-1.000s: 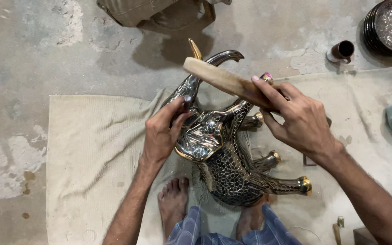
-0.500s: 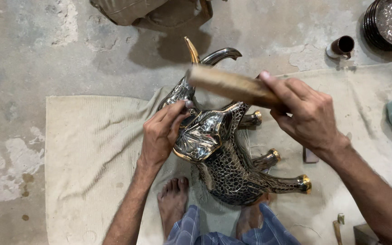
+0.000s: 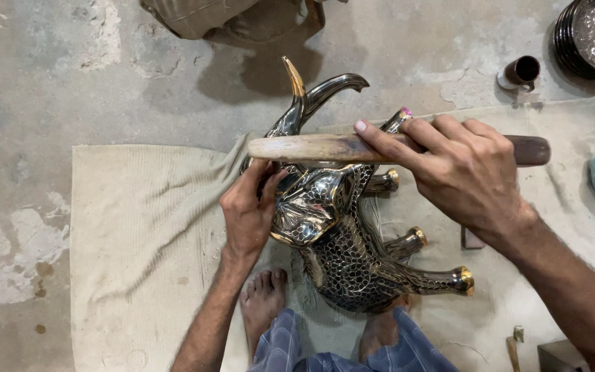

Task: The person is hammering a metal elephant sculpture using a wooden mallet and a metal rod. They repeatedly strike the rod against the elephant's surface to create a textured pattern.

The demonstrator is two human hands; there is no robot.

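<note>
Over the metal elephant (image 3: 339, 234) (left hand (image 3: 249, 213) cupping it), right hand (image 3: 466, 169) clenches a wooden stick (image 3: 311, 148).

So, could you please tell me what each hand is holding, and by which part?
The right hand holds a wooden stick near its middle. The left hand steadies the metal elephant at its head.
</note>
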